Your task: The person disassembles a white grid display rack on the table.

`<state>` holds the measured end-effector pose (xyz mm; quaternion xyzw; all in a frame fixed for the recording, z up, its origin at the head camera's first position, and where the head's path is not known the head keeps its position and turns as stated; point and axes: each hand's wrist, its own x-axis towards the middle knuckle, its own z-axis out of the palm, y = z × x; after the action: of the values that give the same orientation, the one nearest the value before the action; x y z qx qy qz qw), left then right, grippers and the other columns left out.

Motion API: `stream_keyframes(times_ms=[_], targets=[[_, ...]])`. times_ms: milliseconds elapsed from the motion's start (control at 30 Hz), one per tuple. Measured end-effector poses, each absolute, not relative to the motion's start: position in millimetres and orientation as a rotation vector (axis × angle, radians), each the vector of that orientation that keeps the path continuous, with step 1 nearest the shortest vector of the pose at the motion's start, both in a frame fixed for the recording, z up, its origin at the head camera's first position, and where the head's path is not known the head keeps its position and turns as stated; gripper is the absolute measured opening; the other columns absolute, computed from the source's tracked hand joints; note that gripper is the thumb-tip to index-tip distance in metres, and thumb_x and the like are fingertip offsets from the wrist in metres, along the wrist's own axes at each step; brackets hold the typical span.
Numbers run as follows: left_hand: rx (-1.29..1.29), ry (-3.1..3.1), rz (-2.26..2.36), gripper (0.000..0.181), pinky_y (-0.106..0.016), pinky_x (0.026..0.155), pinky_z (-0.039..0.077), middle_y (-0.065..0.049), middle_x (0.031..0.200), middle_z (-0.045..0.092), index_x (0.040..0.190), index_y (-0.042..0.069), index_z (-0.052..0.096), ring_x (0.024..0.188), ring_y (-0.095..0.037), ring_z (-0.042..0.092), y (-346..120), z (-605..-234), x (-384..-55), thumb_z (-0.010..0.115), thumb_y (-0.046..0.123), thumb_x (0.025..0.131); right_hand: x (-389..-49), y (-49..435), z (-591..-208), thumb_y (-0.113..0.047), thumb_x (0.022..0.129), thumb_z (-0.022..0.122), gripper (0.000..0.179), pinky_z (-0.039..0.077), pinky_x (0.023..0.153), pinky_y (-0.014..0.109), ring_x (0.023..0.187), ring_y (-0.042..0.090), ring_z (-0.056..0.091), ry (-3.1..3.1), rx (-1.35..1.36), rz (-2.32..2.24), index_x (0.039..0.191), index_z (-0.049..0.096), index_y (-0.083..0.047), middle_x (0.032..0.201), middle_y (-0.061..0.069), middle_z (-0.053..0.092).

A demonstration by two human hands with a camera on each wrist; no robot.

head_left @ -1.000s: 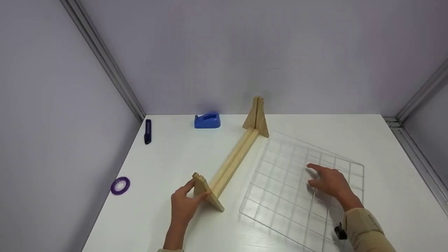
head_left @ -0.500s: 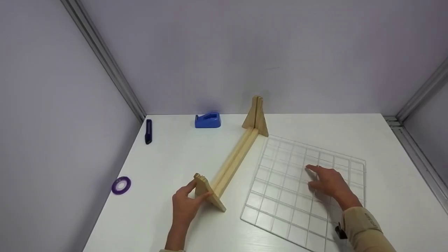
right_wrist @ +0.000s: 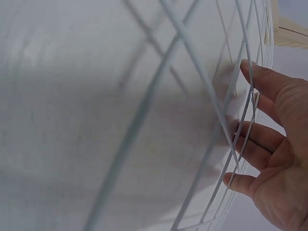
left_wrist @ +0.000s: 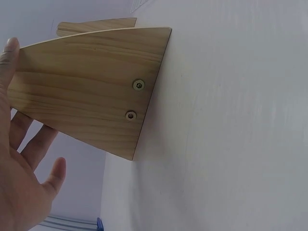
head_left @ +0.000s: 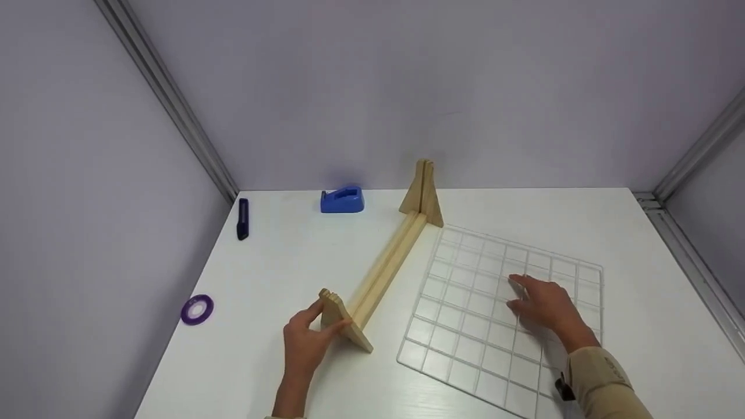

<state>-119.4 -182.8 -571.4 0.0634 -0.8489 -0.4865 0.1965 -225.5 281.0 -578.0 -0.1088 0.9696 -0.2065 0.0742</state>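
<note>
My left hand (head_left: 307,343) grips the near end piece of a wooden stand (head_left: 381,273), thumb on one side and fingers on the other. In the left wrist view this end board (left_wrist: 91,82) shows two bolt heads. The stand's slotted long bar runs away to a second, upright end piece (head_left: 422,195) at the back. Right of it lies a white wire grid panel (head_left: 465,314), low over the table. My right hand (head_left: 547,305) is on the grid's right half. In the right wrist view its bent fingers (right_wrist: 262,139) reach in among the wires, fingertips right at them.
A blue tape dispenser (head_left: 342,200) stands at the back of the white table (head_left: 279,267). A dark utility knife (head_left: 242,219) lies at the back left, and a purple ring-shaped roll (head_left: 197,309) near the left edge. Grey walls stand behind and at both sides.
The grid panel has levelled: its tilt from a second ago is gone and its near edge sits lower in view. Both hands stay almost in place, and the stand has not moved.
</note>
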Motion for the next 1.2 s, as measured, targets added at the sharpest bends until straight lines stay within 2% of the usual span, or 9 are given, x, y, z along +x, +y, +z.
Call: stream_keyframes(times_ms=[233, 600, 867, 1067, 1200], targets=[[0.172, -2.351, -1.358, 0.065, -0.053, 0.100, 0.054, -0.009, 0.118, 0.076, 0.122, 0.008, 0.074, 0.111, -0.030, 0.071, -185, -573, -121, 0.093, 0.036, 0.067, -229, 280, -579, -0.034, 0.096, 0.069, 0.061, 0.044, 0.105, 0.065, 0.130, 0.052, 0.052, 2.925, -0.281, -0.634, 0.149, 0.051, -0.009, 0.145, 0.025, 0.056], [0.163, -2.385, -1.291, 0.065, -0.054, 0.099, 0.053, -0.009, 0.118, 0.076, 0.121, 0.008, 0.074, 0.108, -0.030, 0.071, -184, -572, -121, 0.093, 0.036, 0.065, -215, 287, -591, -0.033, 0.100, 0.065, 0.056, 0.042, 0.107, 0.067, 0.134, 0.051, 0.049, 2.942, -0.243, -0.775, 0.150, 0.050, -0.012, 0.152, 0.022, 0.049], [0.149, -2.373, -1.276, 0.064, -0.055, 0.097, 0.053, -0.009, 0.117, 0.076, 0.120, 0.008, 0.075, 0.108, -0.030, 0.072, -184, -571, -123, 0.093, 0.036, 0.064, -215, 290, -586, -0.037, 0.101, 0.062, 0.056, 0.040, 0.108, 0.068, 0.138, 0.051, 0.045, 2.907, -0.246, -0.809, 0.152, 0.048, -0.016, 0.157, 0.020, 0.045], [0.132, -2.431, -1.272, 0.065, -0.055, 0.100, 0.053, -0.009, 0.121, 0.075, 0.123, 0.009, 0.074, 0.111, -0.031, 0.071, -187, -567, -122, 0.092, 0.039, 0.068, -219, 295, -579, -0.045, 0.099, 0.063, 0.065, 0.039, 0.109, 0.068, 0.139, 0.050, 0.044, 2.854, -0.287, -0.856, 0.154, 0.044, -0.015, 0.155, 0.022, 0.045], [0.096, -2.486, -1.353, 0.065, -0.052, 0.105, 0.052, -0.004, 0.127, 0.073, 0.126, 0.014, 0.073, 0.119, -0.027, 0.069, -194, -565, -123, 0.090, 0.041, 0.070, -215, 305, -574, -0.054, 0.097, 0.061, 0.072, 0.035, 0.111, 0.070, 0.145, 0.050, 0.037, 2.811, -0.327, -0.953, 0.156, 0.042, -0.016, 0.160, 0.021, 0.040]])
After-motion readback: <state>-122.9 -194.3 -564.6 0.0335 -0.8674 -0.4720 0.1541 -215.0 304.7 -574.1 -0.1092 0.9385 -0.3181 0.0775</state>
